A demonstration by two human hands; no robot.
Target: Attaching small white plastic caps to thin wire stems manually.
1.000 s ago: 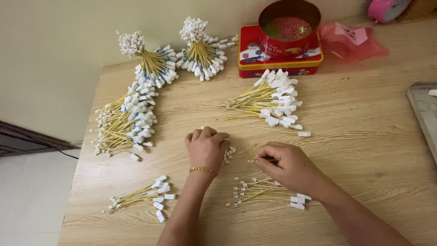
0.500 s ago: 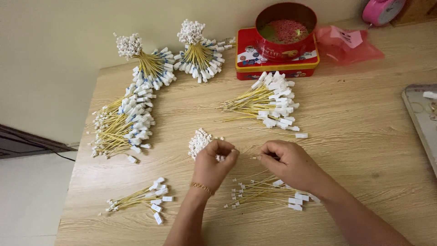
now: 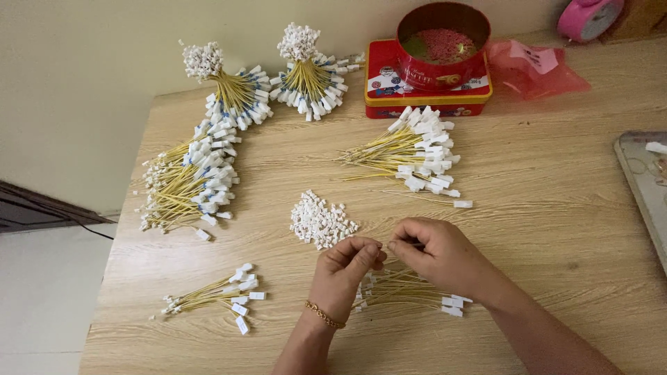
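Left hand [image 3: 345, 267] withdrew (connector pile [image 3: 319, 220] uncovered).

So on the table [image 3: 556, 229] I count six bunches of yellow tagged wires: two tied bundles [image 3: 233, 90] standing at the back, one long heap [image 3: 187, 180] on the left, one fan [image 3: 410, 149] mid-table, one small bunch [image 3: 215, 295] near the front, one bunch [image 3: 403, 292] under the two hands [image 3: 389, 260]. Plus one pile of loose white clips [image 3: 319, 221], one red tin [image 3: 427, 69], one pink bag [image 3: 538, 66].
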